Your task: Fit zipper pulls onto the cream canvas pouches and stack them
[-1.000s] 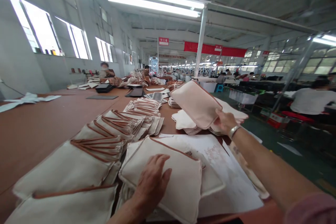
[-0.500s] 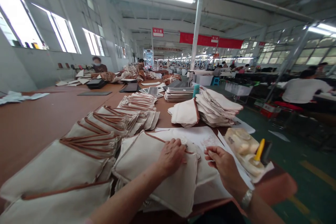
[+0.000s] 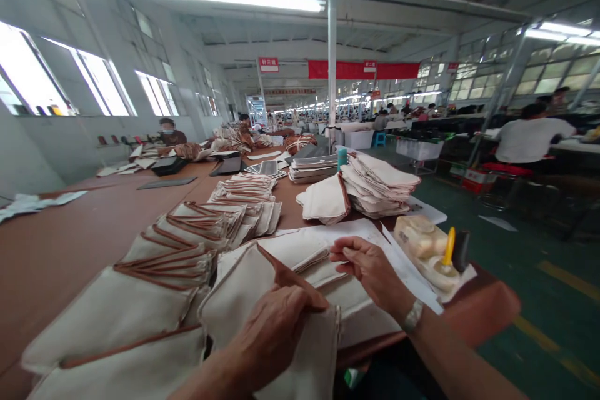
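Note:
My left hand is closed on the brown edge of a cream fabric piece, which is lifted and folded open so its brown inner side shows. Just right of it, my right hand hovers above the papers with thumb and fingertips together. Whether something small sits in that pinch, I cannot make out. Beneath and behind the hands, more cream fabric lies on a white sheet. To the left, a fanned row of cream pieces with brown edges spreads over the brown table.
A stack of cream pieces stands beyond my right hand, with a teal spool behind it. At the table's right edge sits a plastic container with a yellow-handled brush. Several people work farther off.
My left hand has moved down and closer, pulling the brown edge up and open. My right hand has shifted left and slightly up. The view has turned a little to the right.

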The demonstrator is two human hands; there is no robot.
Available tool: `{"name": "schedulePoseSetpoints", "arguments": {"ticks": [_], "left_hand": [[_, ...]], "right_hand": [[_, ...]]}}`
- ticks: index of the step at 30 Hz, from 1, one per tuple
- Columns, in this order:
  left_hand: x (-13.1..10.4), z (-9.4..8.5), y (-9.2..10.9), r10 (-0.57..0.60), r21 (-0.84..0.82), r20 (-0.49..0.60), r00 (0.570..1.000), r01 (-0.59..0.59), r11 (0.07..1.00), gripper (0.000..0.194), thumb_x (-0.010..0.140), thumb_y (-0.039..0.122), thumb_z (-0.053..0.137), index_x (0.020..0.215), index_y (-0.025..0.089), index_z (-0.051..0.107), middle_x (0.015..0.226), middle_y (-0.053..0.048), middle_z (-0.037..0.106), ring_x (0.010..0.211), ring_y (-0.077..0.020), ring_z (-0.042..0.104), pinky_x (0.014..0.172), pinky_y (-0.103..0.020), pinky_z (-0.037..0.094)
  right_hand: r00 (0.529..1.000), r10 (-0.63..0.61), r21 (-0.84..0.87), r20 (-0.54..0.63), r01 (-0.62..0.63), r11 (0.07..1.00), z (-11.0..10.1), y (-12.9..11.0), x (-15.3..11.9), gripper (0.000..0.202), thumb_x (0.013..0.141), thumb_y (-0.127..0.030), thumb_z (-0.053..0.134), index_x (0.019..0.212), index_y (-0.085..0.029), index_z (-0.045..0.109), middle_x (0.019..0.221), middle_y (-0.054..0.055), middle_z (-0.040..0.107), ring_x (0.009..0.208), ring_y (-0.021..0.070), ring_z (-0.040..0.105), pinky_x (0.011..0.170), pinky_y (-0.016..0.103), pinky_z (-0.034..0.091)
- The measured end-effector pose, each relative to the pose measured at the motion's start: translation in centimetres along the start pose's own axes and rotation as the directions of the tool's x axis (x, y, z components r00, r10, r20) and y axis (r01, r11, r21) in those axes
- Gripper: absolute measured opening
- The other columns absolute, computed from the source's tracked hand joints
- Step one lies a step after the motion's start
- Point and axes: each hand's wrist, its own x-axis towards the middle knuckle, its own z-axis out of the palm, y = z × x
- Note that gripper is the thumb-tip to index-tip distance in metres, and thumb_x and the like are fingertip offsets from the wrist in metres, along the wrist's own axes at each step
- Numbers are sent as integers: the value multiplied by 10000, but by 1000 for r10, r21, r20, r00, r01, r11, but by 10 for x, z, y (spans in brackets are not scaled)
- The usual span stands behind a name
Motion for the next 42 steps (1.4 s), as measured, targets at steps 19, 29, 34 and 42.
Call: {"name": "schedulePoseSetpoints", "arguments": {"ticks": [19,29,34,42], "left_hand": [[-23,-49,73,-13,-832,438,899,411,372,467,776,535,737,1003,151,599,871,-27,576,778,-146,521,665,-221,369],[-17,-41,82,65,-763,538,840,452,462,448,736,507,780,876,111,623,706,31,457,624,-86,328,535,-206,220],[-17,-41,91,42,-766,551,834,485,421,409,694,454,816,841,115,639,677,36,468,587,-76,333,509,-198,221],[-19,-41,97,27,-781,515,857,456,426,352,723,404,776,881,104,679,692,18,509,595,-80,359,512,-191,244]], "right_hand": [[845,-44,-492,533,352,797,29,-77,-143,129,951,-344,540,933,-220,572,889,35,609,802,178,556,728,270,466],[770,-219,-676,599,633,378,21,-67,-162,97,970,-194,482,1025,-228,554,888,31,638,786,169,610,722,261,500],[696,-335,-644,635,717,268,24,-72,-170,95,962,-157,470,986,-220,536,802,19,638,661,157,602,598,244,477],[619,-337,-578,709,784,225,25,-81,-168,118,997,-180,436,1045,-179,544,835,71,671,706,183,634,632,265,513]]}}
